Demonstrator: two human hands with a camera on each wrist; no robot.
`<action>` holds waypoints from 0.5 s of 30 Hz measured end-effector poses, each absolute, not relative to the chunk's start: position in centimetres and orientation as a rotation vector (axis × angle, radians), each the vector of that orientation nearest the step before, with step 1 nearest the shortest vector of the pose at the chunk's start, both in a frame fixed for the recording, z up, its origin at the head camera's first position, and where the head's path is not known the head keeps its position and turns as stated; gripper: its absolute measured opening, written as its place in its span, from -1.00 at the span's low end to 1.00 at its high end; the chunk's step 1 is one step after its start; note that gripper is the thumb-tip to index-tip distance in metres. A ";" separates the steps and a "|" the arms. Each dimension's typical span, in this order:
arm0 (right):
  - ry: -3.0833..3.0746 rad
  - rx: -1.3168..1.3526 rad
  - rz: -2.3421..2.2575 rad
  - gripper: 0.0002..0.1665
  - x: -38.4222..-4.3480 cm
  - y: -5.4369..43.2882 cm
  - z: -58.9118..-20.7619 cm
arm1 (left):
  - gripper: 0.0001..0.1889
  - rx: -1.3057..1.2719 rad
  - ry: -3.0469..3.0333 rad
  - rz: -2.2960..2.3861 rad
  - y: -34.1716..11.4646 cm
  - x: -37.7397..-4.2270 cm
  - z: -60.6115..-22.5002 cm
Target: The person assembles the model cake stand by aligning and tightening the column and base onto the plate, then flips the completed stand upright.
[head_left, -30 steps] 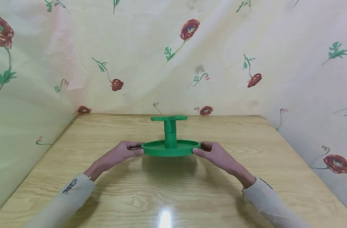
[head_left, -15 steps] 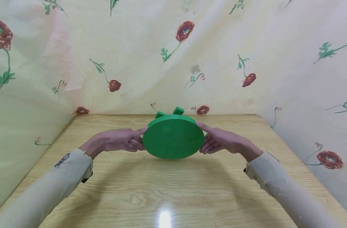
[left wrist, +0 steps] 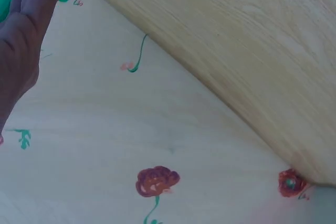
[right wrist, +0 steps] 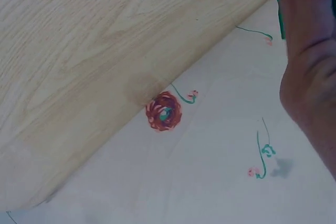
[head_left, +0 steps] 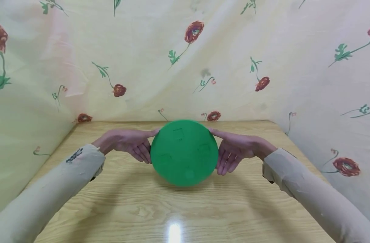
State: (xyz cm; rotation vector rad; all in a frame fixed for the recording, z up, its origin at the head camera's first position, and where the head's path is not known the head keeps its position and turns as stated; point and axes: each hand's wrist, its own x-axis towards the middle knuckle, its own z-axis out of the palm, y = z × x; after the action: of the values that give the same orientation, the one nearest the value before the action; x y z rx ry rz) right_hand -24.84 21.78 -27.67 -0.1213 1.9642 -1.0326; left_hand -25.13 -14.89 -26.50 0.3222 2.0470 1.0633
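Note:
A green round tray-like stand (head_left: 185, 153) is held up over the table, its flat underside turned to the head camera. Faint square outlines mark this face; the post and top arms behind it are hidden. My left hand (head_left: 128, 141) holds the left edge, thumb at the upper rim and fingers pointing down along the side. Opposite it, my right hand (head_left: 237, 148) holds the right edge the same way, its palm partly showing. In the left wrist view, the left hand (left wrist: 23, 40) overlaps green plastic at the top corner; in the right wrist view, so does the right hand (right wrist: 310, 40).
The wood-grain table (head_left: 185, 209) lies below, with a bright light reflection near its front. Flower-printed cloth (head_left: 136, 60) hangs behind the table and along both sides. Pale sleeves (head_left: 63, 182) cover both forearms.
The stand was upright with its post on top; both hands have tipped it away, so its underside now faces the camera. The wrists have turned, and the fingers now point downward.

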 end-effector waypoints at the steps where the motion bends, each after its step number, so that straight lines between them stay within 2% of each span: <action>1: 1.942 -0.120 -1.021 0.42 -25.0 21.7 -27.7 | -0.09 0.312 2.055 1.053 -14.9 -25.1 -26.5; 8: 1.880 -0.136 -0.975 0.51 -26.0 21.6 -27.9 | -0.07 0.295 2.093 1.003 -14.3 -25.5 -26.2; 15: 1.870 -0.124 -0.929 0.45 -27.1 21.6 -28.4 | -0.15 0.248 2.076 0.991 -13.8 -26.2 -26.6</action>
State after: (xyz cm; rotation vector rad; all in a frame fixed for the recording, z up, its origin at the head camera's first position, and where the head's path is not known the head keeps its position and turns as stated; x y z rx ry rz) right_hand -27.13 21.64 -28.45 -0.1243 1.8703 -0.9285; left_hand -26.17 -13.77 -26.65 0.2482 2.0759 0.9913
